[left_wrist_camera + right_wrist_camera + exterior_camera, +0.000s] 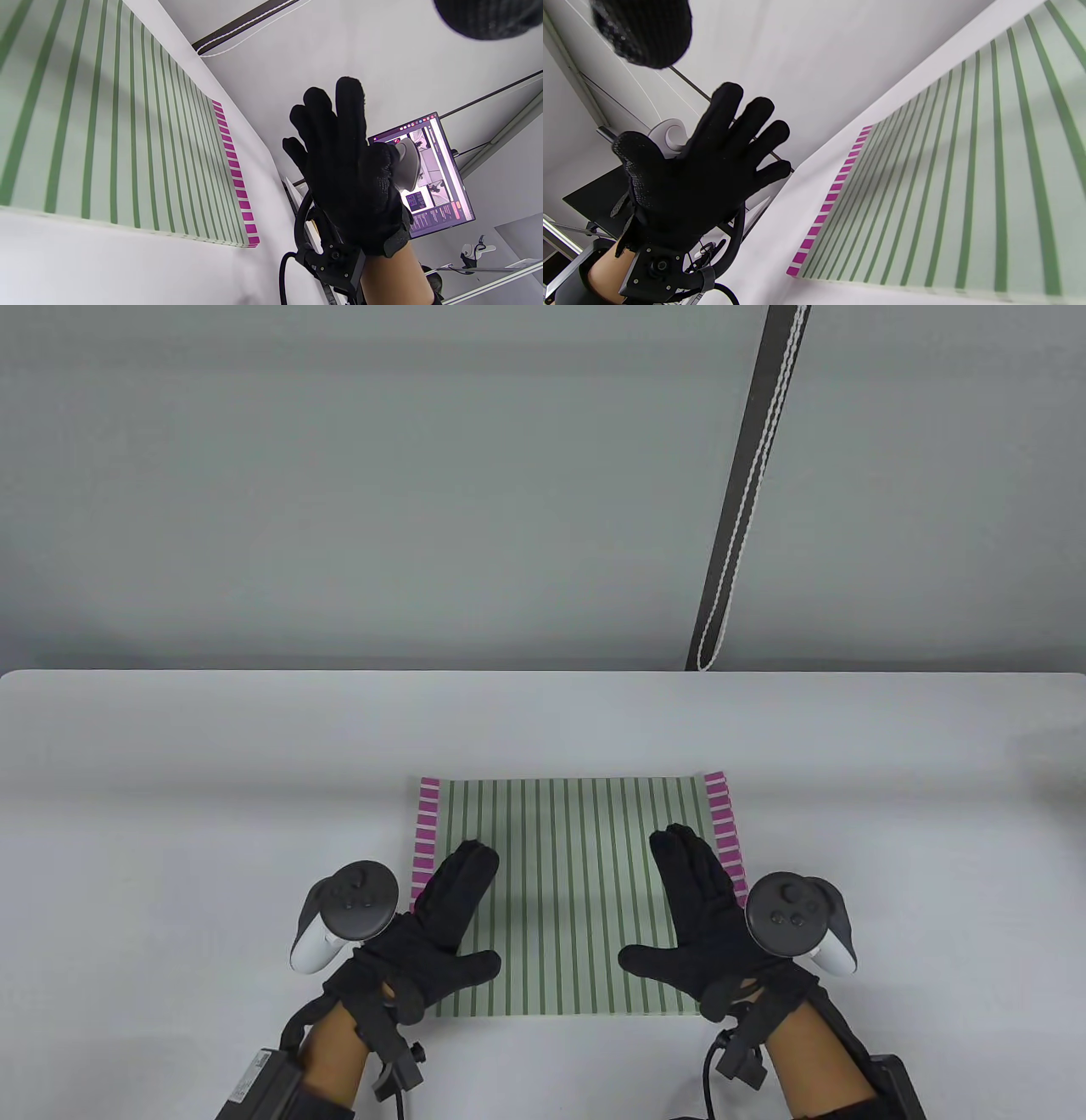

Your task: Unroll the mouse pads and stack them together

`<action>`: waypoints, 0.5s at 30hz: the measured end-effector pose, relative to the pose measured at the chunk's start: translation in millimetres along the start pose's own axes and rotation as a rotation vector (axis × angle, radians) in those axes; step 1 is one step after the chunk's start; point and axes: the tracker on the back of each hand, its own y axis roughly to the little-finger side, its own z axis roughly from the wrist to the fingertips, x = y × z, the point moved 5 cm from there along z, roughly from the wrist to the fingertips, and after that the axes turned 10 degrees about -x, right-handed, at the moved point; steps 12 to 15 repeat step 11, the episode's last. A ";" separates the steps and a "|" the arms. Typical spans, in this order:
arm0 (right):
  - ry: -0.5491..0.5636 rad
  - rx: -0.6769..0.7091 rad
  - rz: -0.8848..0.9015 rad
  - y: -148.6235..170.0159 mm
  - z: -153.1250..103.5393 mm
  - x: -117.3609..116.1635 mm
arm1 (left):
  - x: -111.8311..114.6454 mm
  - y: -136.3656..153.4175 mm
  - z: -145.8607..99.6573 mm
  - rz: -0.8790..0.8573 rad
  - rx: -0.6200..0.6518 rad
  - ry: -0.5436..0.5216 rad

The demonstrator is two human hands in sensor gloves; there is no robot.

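Hands spread flat over stacked mouse pads: the left hand and right hand, fingers extended and gripping nothing, hover at either side of the green-striped pad lying atop a magenta-edged pad mid-table, apparently to flatten the pile.

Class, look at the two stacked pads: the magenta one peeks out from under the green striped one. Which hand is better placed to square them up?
Neither clearly. The left hand and right hand are both open over the green striped pad, each beside a peeking magenta pad edge.
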 end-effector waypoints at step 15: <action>-0.022 -0.048 -0.015 12.3 5.4 -6.3 | -0.3 7.2 4.7 -0.025 -0.021 0.012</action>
